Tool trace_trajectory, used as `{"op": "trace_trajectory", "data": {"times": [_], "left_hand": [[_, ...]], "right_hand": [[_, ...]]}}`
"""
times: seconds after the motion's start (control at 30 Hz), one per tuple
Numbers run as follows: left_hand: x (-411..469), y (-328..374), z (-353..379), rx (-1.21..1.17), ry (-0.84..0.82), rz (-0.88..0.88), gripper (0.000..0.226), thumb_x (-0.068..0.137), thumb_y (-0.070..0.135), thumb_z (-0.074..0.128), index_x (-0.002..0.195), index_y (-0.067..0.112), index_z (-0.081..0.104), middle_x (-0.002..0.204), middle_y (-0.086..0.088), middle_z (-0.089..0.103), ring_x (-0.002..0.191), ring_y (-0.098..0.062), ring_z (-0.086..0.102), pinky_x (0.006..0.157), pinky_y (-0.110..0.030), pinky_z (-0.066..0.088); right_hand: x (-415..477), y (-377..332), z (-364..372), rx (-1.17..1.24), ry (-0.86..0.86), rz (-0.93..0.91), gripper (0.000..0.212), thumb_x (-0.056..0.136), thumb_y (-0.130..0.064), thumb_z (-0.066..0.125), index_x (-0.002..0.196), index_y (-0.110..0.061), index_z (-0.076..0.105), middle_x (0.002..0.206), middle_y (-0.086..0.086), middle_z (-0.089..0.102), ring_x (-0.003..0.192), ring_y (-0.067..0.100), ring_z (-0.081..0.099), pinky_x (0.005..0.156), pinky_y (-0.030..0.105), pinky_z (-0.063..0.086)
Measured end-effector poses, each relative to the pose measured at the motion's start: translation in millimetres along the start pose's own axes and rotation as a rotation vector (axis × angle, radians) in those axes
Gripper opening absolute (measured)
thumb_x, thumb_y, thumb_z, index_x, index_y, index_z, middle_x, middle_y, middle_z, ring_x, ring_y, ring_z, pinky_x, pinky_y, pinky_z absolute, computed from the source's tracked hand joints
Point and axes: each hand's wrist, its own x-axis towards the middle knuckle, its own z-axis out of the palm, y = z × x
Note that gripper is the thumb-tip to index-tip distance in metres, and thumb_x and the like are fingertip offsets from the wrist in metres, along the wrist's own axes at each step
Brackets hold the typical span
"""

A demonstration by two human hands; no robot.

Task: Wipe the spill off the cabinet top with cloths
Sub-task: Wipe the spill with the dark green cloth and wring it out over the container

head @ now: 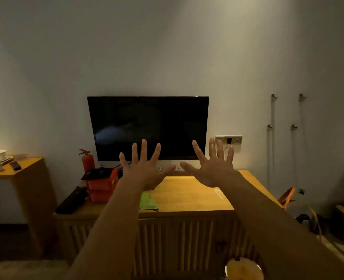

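A low wooden cabinet [187,201] with a slatted front stands against the wall under a dark TV. A green cloth [147,201] lies flat on its top near the front edge, partly hidden behind my left forearm. A pale wet patch [219,193] shows on the top towards the right. My left hand [144,168] and my right hand [213,166] are raised side by side above the cabinet, backs towards me, fingers spread wide, holding nothing.
A wall-mounted TV [148,128] hangs behind the hands. Orange boxes [101,185], a red fire extinguisher [87,160] and a black remote [71,201] crowd the cabinet's left end. A taller side cabinet [25,178] with cups stands left. A round bin [244,269] sits low in front.
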Motion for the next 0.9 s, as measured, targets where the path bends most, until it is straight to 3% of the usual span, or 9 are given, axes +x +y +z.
{"op": "trace_trajectory", "data": {"times": [0.2,0.47,0.67,0.9], "left_hand": [[37,-23,16,0.008,0.036,0.024,0.091,0.072,0.094,0.007,0.139,0.048,-0.035,0.147,0.002,-0.048,0.136,-0.026,-0.043,0.098,-0.058,-0.031],[101,-48,40,0.000,-0.011,-0.011,0.093,0.068,0.096,0.004,0.137,0.050,-0.037,0.148,0.001,-0.048,0.133,-0.026,-0.045,0.099,-0.060,-0.030],[157,-48,63,0.004,-0.035,-0.049,0.095,0.065,0.098,0.000,0.138,0.049,-0.036,0.151,0.000,-0.045,0.139,-0.030,-0.040,0.105,-0.064,-0.025],[237,-34,73,-0.021,-0.059,-0.085,0.088,0.070,0.095,0.007,0.130,0.054,-0.041,0.144,0.003,-0.051,0.131,-0.026,-0.046,0.102,-0.059,-0.029]], "right_hand": [[37,-19,21,-0.021,0.002,-0.038,0.106,0.052,-0.093,-0.022,0.146,-0.045,-0.028,0.158,0.012,-0.032,0.143,0.035,-0.033,0.108,0.068,-0.019],[103,-19,56,0.001,-0.040,-0.038,0.094,0.067,-0.090,-0.006,0.147,-0.046,-0.026,0.159,0.012,-0.031,0.144,0.035,-0.031,0.109,0.066,-0.022],[163,-3,84,0.013,-0.072,-0.077,0.096,0.065,-0.090,-0.008,0.146,-0.045,-0.028,0.159,0.013,-0.031,0.144,0.036,-0.031,0.110,0.066,-0.020],[255,20,112,0.060,-0.026,-0.120,0.103,0.055,-0.096,-0.019,0.145,-0.047,-0.029,0.160,0.013,-0.027,0.144,0.036,-0.030,0.110,0.065,-0.021]]}}
